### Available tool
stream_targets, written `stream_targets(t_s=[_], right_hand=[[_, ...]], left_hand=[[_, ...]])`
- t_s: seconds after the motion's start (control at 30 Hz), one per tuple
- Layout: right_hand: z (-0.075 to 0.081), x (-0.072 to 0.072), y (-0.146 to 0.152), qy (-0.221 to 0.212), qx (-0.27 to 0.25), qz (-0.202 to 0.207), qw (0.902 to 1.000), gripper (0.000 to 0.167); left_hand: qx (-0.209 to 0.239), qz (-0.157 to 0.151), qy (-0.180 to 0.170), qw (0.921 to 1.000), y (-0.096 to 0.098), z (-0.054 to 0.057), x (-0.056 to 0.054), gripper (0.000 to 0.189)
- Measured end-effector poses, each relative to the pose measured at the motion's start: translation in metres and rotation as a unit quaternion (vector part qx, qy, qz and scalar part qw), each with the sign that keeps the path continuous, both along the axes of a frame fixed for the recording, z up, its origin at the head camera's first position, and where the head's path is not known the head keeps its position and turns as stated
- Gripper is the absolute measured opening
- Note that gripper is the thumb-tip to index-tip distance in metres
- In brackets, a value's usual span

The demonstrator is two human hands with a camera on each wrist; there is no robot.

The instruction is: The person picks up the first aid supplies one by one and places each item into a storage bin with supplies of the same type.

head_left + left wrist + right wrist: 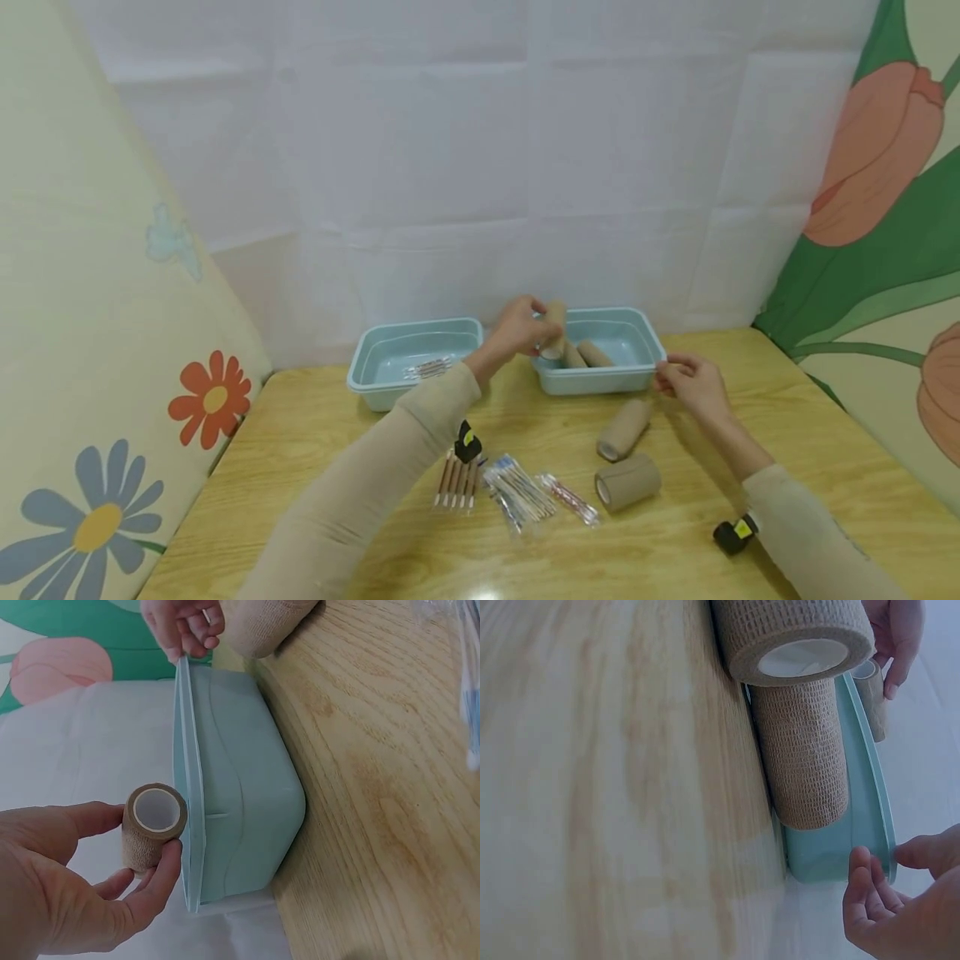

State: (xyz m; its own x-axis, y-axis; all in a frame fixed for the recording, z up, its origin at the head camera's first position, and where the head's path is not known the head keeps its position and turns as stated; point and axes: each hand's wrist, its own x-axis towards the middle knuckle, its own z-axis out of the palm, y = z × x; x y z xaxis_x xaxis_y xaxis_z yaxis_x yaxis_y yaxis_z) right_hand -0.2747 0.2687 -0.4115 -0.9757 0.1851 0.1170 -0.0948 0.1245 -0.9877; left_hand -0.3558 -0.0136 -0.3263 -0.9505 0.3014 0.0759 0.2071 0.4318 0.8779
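Note:
My left hand (520,327) grips a tan elastic bandage roll (555,323) between thumb and fingers, over the left end of the right-hand blue plastic bin (600,382). In the left wrist view the roll's white core (157,810) faces the camera, close beside the bin rim (193,780). Two more tan rolls (595,354) lie inside that bin. At its right front corner, my right hand (693,385) pinches the rim between thumb and fingertips. Two larger bandage rolls, one (625,429) behind the other (628,482), lie on the table in front of the bin.
A second blue bin (380,397) stands to the left with clear-wrapped sticks (429,367) inside. Nearer on the wooden table lie packs of brown sticks (455,482), white-tipped swabs (519,487) and reddish sticks (570,500). A white sheet (420,167) hangs behind the bins.

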Motion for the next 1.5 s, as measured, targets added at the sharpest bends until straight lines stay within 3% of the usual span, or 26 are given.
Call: stream_targets(t_s=[0.2, 0.37, 0.6, 0.73, 1.1, 1.5], right_hand=[[0.0, 0.0, -0.001, 0.003, -0.004, 0.002, 1.0, 0.044], [0.0, -0.001, -0.003, 0.002, -0.003, -0.001, 1.0, 0.044], [0.001, -0.002, -0.005, 0.001, -0.005, 0.0, 1.0, 0.043], [0.002, 0.0, -0.006, 0.0, 0.0, 0.0, 1.0, 0.043], [0.002, -0.002, -0.007, 0.004, 0.003, -0.005, 1.0, 0.042], [-0.003, -0.005, -0.008, 0.004, 0.008, 0.0, 1.0, 0.042]], left_hand=[[-0.016, 0.019, 0.006, 0.9997, 0.002, -0.002, 0.0, 0.049], [-0.062, 0.021, 0.024, 0.9976, 0.001, -0.004, 0.0, 0.052], [-0.149, 0.019, 0.058, 0.987, 0.0, -0.005, 0.003, 0.047], [-0.169, 0.018, 0.092, 0.9811, 0.0, -0.005, 0.007, 0.042], [-0.126, -0.033, 0.124, 0.9837, 0.003, 0.001, 0.028, 0.034], [-0.111, -0.082, 0.15, 0.979, 0.005, -0.009, 0.063, 0.032]])
